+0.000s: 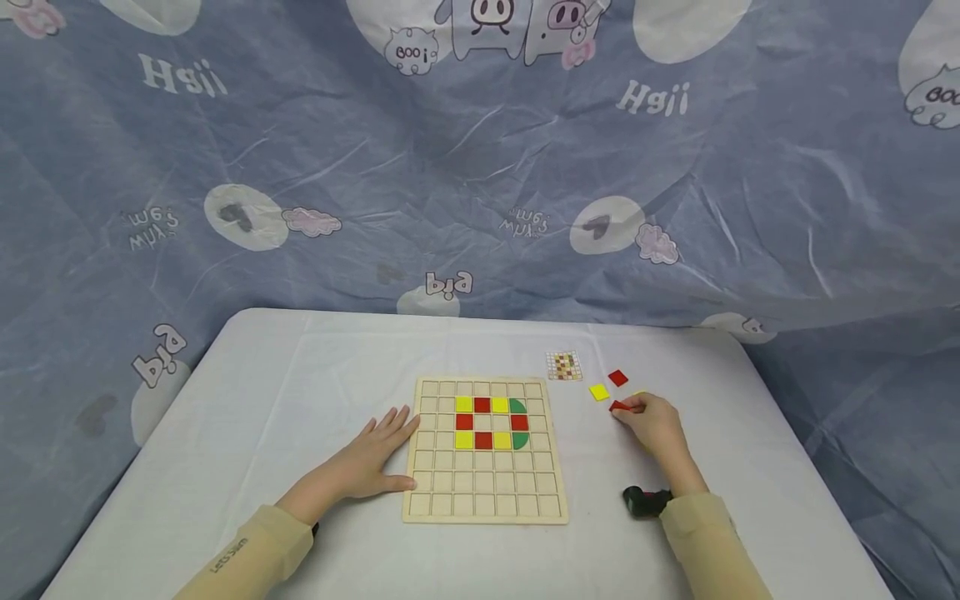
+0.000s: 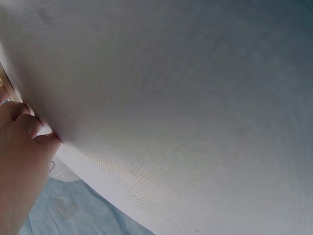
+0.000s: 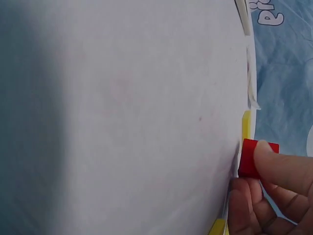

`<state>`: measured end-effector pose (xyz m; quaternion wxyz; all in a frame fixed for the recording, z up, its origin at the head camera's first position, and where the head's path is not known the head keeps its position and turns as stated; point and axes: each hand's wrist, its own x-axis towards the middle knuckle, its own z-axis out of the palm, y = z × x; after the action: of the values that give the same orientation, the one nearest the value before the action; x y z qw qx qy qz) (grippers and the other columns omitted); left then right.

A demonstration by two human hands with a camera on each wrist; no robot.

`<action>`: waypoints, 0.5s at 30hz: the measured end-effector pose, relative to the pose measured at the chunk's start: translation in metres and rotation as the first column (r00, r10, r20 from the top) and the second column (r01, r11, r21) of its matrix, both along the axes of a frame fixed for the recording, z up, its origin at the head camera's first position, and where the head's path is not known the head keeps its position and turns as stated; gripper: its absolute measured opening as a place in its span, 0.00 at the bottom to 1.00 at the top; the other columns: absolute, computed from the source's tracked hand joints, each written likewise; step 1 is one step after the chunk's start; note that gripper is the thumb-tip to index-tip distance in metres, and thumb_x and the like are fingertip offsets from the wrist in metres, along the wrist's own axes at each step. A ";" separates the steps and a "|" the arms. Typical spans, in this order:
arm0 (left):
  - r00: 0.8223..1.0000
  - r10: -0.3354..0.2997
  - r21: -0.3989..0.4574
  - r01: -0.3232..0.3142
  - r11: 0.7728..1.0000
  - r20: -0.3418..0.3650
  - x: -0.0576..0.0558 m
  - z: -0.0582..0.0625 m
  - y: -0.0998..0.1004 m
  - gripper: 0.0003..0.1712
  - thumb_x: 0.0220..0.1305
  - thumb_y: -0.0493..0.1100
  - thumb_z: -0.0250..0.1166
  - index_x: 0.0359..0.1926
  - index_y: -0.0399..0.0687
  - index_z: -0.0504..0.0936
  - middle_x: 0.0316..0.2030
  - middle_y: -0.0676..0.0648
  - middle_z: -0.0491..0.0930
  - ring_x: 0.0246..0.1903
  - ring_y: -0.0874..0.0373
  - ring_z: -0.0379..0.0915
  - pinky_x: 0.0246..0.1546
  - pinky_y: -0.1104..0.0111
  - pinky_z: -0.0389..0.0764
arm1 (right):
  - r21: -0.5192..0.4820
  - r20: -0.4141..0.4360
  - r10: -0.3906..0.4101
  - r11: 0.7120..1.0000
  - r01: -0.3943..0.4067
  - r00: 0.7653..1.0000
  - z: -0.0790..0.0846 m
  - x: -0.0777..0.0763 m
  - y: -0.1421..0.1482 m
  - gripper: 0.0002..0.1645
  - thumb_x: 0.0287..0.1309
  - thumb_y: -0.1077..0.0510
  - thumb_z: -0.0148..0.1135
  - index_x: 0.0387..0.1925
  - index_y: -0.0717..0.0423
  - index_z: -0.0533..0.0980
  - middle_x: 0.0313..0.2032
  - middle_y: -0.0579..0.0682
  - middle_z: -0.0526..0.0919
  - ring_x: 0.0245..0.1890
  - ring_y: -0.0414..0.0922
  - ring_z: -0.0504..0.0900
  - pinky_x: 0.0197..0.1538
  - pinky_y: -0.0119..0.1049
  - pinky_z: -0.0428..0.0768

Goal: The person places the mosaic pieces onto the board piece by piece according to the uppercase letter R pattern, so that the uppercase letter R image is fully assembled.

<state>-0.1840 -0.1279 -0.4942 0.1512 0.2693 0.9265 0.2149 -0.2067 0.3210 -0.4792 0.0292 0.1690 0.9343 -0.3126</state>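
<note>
On the tabletop (image 1: 322,367), right grip (image 1: 656,423) pinches a red tile (image 3: 248,159), board (image 1: 483,483) off to its left; left grip (image 1: 367,461), fingers extended, touches board's left edge.

Worktop (image 1: 592,467) lane btwn board (image 1: 486,483) & R hand (image 1: 654,425); card (image 1: 564,365), yellow tile (image 1: 599,392), loose red tile (image 1: 618,377) obstruct far end; L hand (image 1: 371,458) blocks board's L edge.

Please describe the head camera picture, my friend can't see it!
A person's right hand pinches a red square tile; the left hand touches a pale wooden grid board holding red squares, yellow squares and green quarter-circles on a white table.
</note>
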 end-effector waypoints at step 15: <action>1.000 0.001 -0.002 -0.001 1.000 -0.001 0.000 -0.001 0.000 0.57 0.57 0.63 0.68 0.77 0.42 0.52 0.77 0.36 0.46 0.77 0.37 0.39 0.74 0.40 0.45 | -0.261 -0.137 0.145 0.949 -0.176 0.980 -0.001 0.019 -0.085 0.12 0.57 0.56 0.71 0.41 0.58 0.82 0.29 0.48 0.84 0.28 0.39 0.78 0.30 0.26 0.76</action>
<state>-0.1843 -0.1283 -0.4951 0.1508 0.2688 0.9270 0.2139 -0.1881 0.2362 -0.4800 0.0232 0.0683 0.8933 -0.4437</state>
